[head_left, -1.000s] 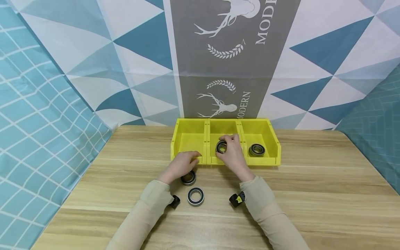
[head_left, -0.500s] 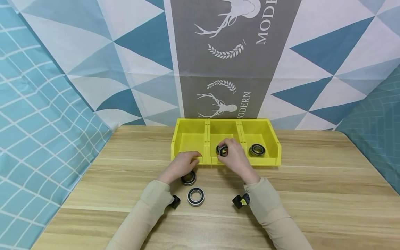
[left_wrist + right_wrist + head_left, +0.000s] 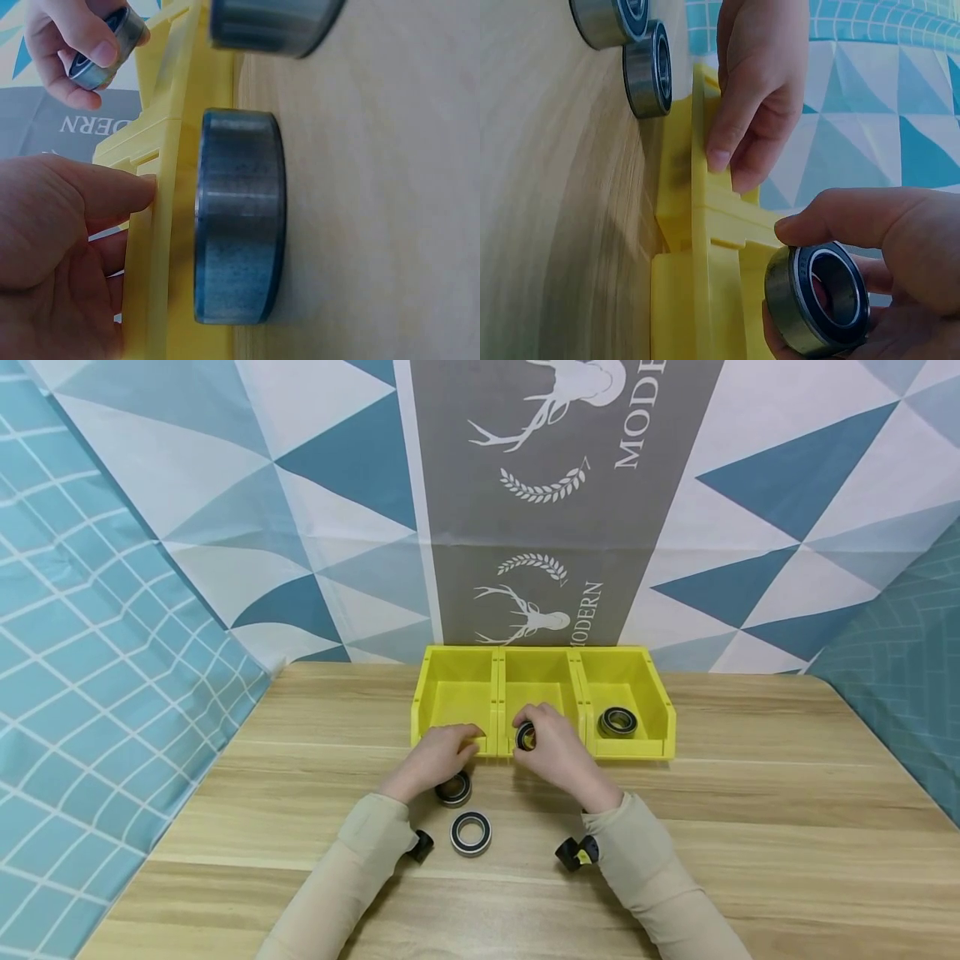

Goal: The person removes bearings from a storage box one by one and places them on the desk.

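Note:
Three joined yellow storage bins stand at the back of the table. My right hand holds a ball bearing between thumb and fingers, over the front of the middle bin. In the right wrist view the bearing is tilted, with its dark seal and open bore showing. My left hand grips the front rim of the left bin, thumb on the front lip and fingers behind it. One bearing lies on the table just in front of that hand, partly covered by it. Another bearing lies nearer the person.
The right bin holds a bearing lying flat near its front wall. Low dividers separate the bins. A patterned cloth backdrop hangs right behind them. A dark wrist camera sticks out from the right cuff, close over the wooden table.
My right hand has drawn the bearing toward the front edge of the middle bin, turning it as it moved. The left hand and the bearings on the table have stayed put.

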A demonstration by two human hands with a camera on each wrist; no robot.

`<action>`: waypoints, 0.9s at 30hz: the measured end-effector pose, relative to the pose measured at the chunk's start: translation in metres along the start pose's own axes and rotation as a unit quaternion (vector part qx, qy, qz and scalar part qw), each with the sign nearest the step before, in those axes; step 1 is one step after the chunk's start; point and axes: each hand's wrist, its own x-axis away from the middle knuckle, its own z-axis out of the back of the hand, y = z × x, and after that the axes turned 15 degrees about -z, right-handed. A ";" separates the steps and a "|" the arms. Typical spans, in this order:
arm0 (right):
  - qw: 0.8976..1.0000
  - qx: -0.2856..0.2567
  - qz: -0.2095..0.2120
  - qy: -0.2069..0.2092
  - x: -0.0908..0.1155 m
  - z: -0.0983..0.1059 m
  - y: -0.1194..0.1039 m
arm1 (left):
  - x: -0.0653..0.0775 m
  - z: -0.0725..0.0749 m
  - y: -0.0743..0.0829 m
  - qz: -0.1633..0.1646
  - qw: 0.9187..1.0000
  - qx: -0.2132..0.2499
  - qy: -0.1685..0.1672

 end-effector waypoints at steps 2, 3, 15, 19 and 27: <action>1.000 0.005 0.001 -0.007 0.001 -0.001 -0.002 | 0.000 0.000 0.000 0.001 1.000 0.002 0.001; 1.000 0.009 0.003 -0.011 0.002 -0.002 -0.002 | 0.000 0.000 0.000 0.001 1.000 0.002 0.002; 0.995 0.054 0.027 -0.078 0.008 -0.011 -0.006 | 0.001 0.000 0.001 0.007 1.000 0.007 0.005; 0.992 0.059 0.039 -0.101 0.009 -0.014 -0.006 | 0.000 0.000 0.001 0.009 1.000 0.004 0.003; 0.987 0.065 0.064 -0.135 0.012 -0.019 -0.005 | 0.000 -0.001 0.001 0.009 1.000 0.003 0.002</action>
